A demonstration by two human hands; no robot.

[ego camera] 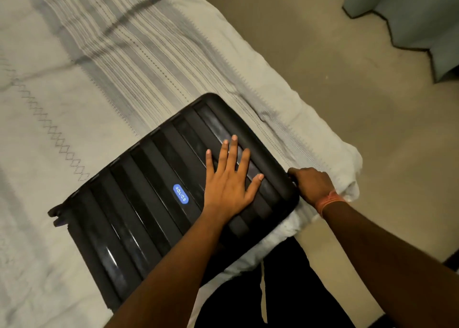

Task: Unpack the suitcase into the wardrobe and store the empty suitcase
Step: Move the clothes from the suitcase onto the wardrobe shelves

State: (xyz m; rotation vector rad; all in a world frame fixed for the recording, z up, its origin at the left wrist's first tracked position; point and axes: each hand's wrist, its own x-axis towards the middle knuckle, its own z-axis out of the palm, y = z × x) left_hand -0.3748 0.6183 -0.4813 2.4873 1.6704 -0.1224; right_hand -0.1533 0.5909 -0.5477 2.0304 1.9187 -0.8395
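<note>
A closed black suitcase lies flat on the bed, near its right edge, ribbed shell up with a blue badge. The left hand presses on the shell, fingers spread wide and straight. The right hand curls around the suitcase's right end, an orange band on its wrist.

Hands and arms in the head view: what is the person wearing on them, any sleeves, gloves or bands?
No gloves and no sleeves in view: the left hand and the right hand are bare, as are both forearms up to the frame edge. The one thing plainly worn is a thin orange-pink thread wristband around the right wrist. No watch shows.
</note>
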